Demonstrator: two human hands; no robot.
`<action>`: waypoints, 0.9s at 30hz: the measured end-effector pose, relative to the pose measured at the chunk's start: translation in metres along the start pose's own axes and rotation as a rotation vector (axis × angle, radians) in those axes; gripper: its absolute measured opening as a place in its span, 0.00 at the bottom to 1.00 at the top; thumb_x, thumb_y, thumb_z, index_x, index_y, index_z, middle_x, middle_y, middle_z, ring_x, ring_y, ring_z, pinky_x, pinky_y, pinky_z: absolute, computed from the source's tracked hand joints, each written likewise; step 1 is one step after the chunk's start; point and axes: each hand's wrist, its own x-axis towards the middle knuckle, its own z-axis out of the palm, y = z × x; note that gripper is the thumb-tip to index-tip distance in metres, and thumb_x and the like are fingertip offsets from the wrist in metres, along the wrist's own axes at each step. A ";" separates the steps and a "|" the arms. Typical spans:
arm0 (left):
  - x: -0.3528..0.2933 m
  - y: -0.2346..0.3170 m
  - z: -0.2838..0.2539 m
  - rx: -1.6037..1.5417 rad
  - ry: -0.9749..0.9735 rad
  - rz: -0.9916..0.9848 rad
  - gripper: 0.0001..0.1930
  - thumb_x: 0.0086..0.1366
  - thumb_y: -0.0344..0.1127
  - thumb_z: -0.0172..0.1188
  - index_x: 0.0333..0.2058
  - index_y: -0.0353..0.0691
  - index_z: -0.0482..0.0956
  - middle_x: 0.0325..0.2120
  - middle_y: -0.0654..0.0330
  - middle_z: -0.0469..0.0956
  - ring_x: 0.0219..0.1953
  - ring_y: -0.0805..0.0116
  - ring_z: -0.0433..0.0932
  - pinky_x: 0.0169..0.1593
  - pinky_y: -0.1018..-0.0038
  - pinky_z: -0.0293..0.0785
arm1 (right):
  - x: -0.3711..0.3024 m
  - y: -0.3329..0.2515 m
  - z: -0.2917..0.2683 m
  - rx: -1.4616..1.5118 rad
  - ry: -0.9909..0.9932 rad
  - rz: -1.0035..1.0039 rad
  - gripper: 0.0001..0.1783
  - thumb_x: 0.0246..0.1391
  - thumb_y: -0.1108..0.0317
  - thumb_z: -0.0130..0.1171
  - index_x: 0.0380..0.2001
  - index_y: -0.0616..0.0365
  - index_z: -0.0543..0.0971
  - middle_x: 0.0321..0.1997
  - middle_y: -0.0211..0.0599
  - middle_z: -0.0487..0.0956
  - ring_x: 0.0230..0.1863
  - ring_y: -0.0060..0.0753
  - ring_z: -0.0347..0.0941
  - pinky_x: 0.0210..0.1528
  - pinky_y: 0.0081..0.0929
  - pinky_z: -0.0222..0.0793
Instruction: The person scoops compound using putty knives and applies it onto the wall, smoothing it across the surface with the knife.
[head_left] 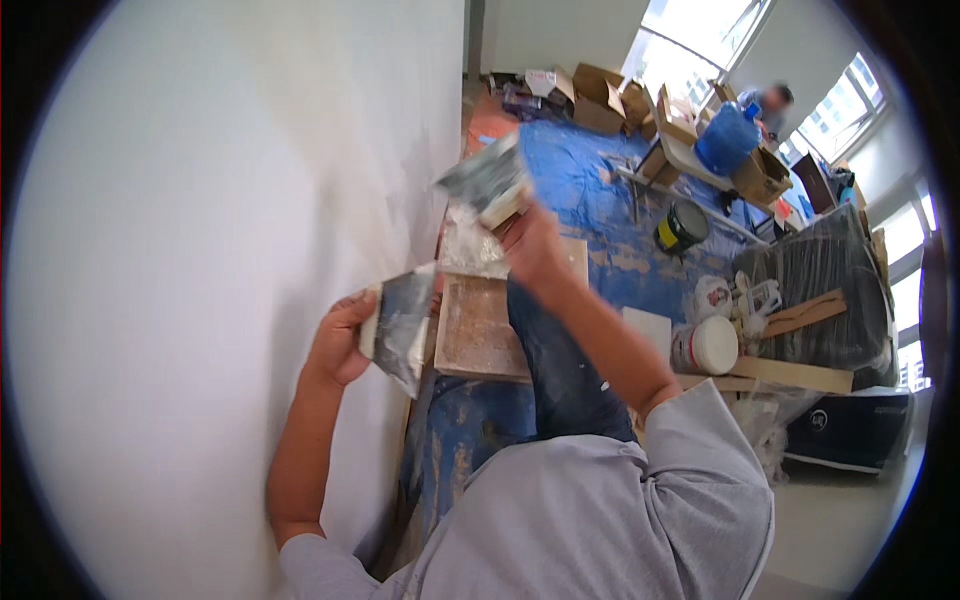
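My left hand (338, 340) is closed around a wide putty knife (402, 325), held close beside the white wall (200, 300). Its trapezoid blade is grey, with pale smears along the edges. Farther out and to the right, my right hand (535, 245) grips a second wide putty knife (490, 178), its blade pointing up and to the left. The two blades are apart. Slight motion blur softens my right hand and its tool. Below them lies a dusty wooden platform (480, 330), with my leg over its right part.
Blue sheeting (570, 190) covers the floor. On the right are a white bucket (712, 346), a black bucket (682, 227) and a plastic-wrapped dark bulk (820, 290). A table farther back bears a blue water jug (728, 140). Cardboard boxes (598, 100) and another person (772, 105) are beyond.
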 end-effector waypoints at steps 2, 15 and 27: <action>0.004 -0.001 -0.005 -0.010 0.006 -0.007 0.20 0.74 0.38 0.53 0.55 0.26 0.73 0.49 0.51 0.80 0.49 0.63 0.81 0.57 0.67 0.77 | 0.036 -0.054 -0.062 -0.119 0.053 -0.059 0.19 0.67 0.59 0.48 0.54 0.58 0.72 0.53 0.38 0.78 0.53 0.41 0.77 0.53 0.46 0.76; 0.007 -0.094 -0.086 -0.041 0.622 -0.149 0.18 0.73 0.41 0.52 0.54 0.33 0.75 0.44 0.55 0.82 0.45 0.62 0.82 0.50 0.66 0.81 | 0.125 -0.019 -0.481 -0.892 0.389 0.164 0.12 0.62 0.68 0.61 0.46 0.61 0.79 0.40 0.36 0.82 0.36 0.29 0.80 0.40 0.34 0.78; -0.016 -0.175 -0.073 -0.472 0.824 0.183 0.17 0.74 0.46 0.53 0.44 0.35 0.77 0.33 0.58 0.82 0.25 0.66 0.80 0.24 0.70 0.79 | 0.214 0.120 -0.540 -1.560 0.720 0.171 0.17 0.51 0.63 0.65 0.42 0.64 0.82 0.38 0.51 0.84 0.43 0.50 0.81 0.47 0.44 0.74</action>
